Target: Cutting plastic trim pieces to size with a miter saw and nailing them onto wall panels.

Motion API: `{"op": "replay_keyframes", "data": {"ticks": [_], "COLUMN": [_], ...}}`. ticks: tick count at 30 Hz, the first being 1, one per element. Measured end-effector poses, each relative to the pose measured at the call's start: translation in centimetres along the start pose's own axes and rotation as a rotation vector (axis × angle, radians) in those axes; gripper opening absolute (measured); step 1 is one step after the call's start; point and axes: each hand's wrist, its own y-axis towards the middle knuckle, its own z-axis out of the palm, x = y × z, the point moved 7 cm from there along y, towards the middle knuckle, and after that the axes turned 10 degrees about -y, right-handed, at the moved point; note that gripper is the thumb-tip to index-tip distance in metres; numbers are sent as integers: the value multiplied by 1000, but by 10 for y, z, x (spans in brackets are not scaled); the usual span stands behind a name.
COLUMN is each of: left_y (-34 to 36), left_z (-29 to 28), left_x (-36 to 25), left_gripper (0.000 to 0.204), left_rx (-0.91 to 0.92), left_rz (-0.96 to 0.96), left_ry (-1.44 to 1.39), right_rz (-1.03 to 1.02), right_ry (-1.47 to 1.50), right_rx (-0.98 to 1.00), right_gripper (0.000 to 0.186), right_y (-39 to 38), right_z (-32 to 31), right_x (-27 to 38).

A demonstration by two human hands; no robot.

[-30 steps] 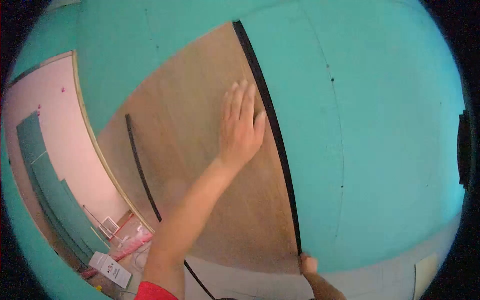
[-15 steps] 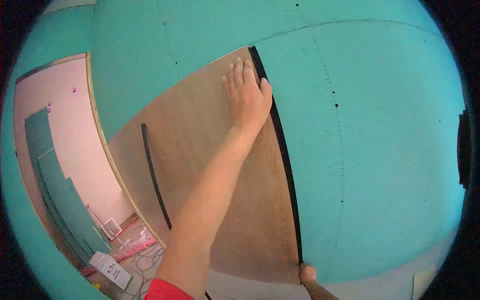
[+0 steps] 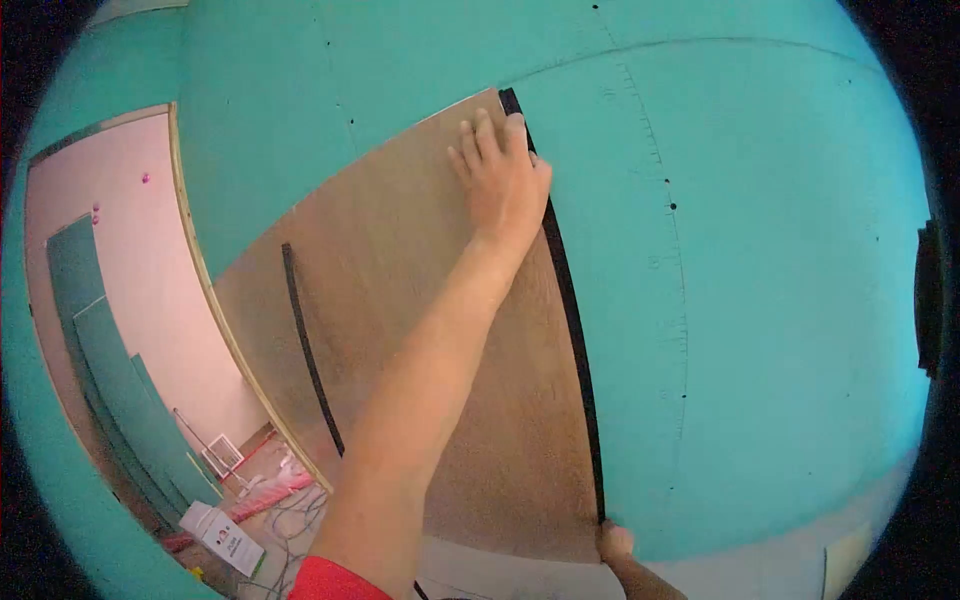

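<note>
A large wood-grain panel [image 3: 400, 210] stands against the turquoise wall. Along its right edge runs a long black strip [image 3: 573, 320]. My left hand [image 3: 503, 190] lies on the panel near its upper right corner, fingers spread, with the index finger and thumb reaching the strip. Down at the lower right corner, my right hand [image 3: 616, 542] is closed around the bottom end of the black strip; its fingertips are partly hidden. A shorter black strip [image 3: 308, 345] lies on the panel's face, left of my left forearm.
The turquoise wall [image 3: 780, 300] carries pencil ticks, dark dots and a curved line. At left, a wood-edged doorway [image 3: 190, 230] opens onto a pink wall and leaning green boards [image 3: 95, 330]. A white box [image 3: 222, 538] and cables [image 3: 290, 520] lie on the floor.
My left hand has shifted slightly right, and its index finger has moved onto the black strip at the edge. My right hand stays at the bottom corner.
</note>
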Motion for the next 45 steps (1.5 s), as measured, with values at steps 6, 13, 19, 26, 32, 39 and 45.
{"op": "replay_keyframes", "data": {"ticks": [6,13,19,26,32,39,45], "left_y": [6,5,13,33,53,51,55], "left_z": [4,-5,8,-13,-6,-10,-3], "left_x": [-16,0,-11,12,41,43,36], "left_gripper": [47,46,48,80,73,52,53], "left_rx": [-12,-23,-11,-8,35,-42,9], "left_rz": [-12,53,24,-254,-290,-147,-162], "left_ry": [-12,3,77,-453,-312,-274,-248], "right_rz": [5,-485,-289,-236,-302,-389,-349], "right_ry": [63,558,411,449,482,497,497], "right_rx": [-93,-1144,-1162,-1121,-1136,-1098,-1116], "right_gripper": [30,22,22,20,17,23,18], "right_y": [-29,-147,-120,-103,-103,-94,-99], "right_z": [-36,-451,-522,-523,-530,-527,-531], "right_x": [1,137,144,147,147,146,147]}}
